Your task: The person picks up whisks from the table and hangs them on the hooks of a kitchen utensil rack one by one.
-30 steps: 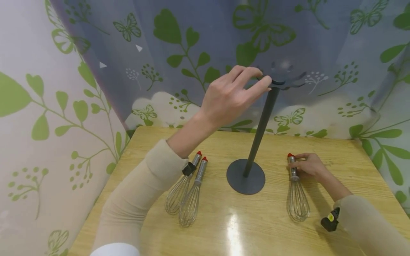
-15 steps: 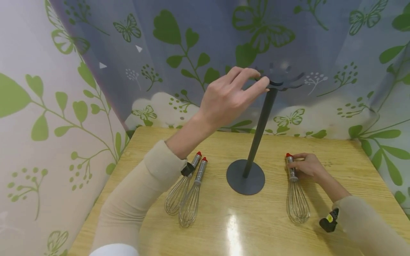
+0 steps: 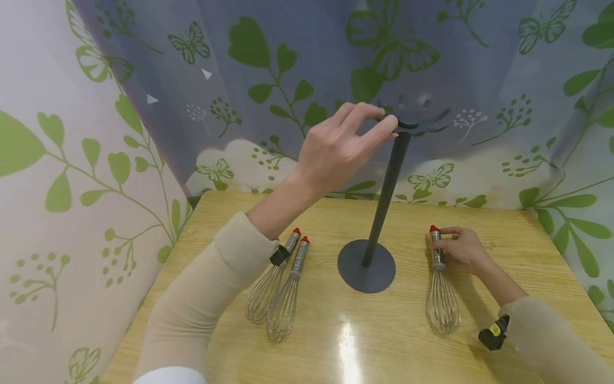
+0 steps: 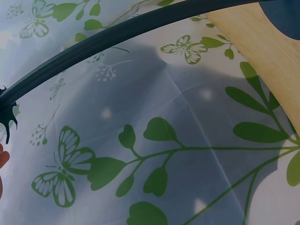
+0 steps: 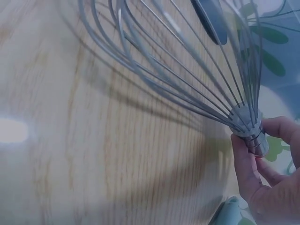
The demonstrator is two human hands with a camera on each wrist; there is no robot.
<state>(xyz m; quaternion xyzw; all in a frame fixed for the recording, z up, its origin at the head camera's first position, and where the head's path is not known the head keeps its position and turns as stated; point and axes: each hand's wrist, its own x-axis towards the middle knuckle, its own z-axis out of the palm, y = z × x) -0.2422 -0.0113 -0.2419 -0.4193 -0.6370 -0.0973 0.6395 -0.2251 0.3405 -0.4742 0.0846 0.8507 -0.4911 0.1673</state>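
Note:
In the head view my left hand (image 3: 333, 146) pinches a prong at the top of a dark metal hook stand (image 3: 387, 192). The stand's round base (image 3: 352, 266) rests on the table. In the left wrist view only fingertips (image 4: 3, 158) show, close by the dark hooks (image 4: 8, 117). My right hand (image 3: 461, 246) grips the silver handle of a red-tipped wire whisk (image 3: 442, 304), whose wires point toward the near edge. The right wrist view shows thumb and fingers around that handle, and the wires (image 5: 173, 61) cast shadows on the wood.
Two similar whisks, one nearer (image 3: 283, 309) and one partly behind a wrist strap (image 3: 261, 296), lie side by side left of the stand. The wooden table (image 3: 384, 341) meets a leaf-and-butterfly patterned curtain (image 3: 288, 69) at the back and sides.
The stand's top and my left hand have shifted slightly left. The whisk's handle end in my right hand has risen a little, and its wires have swung slightly left.

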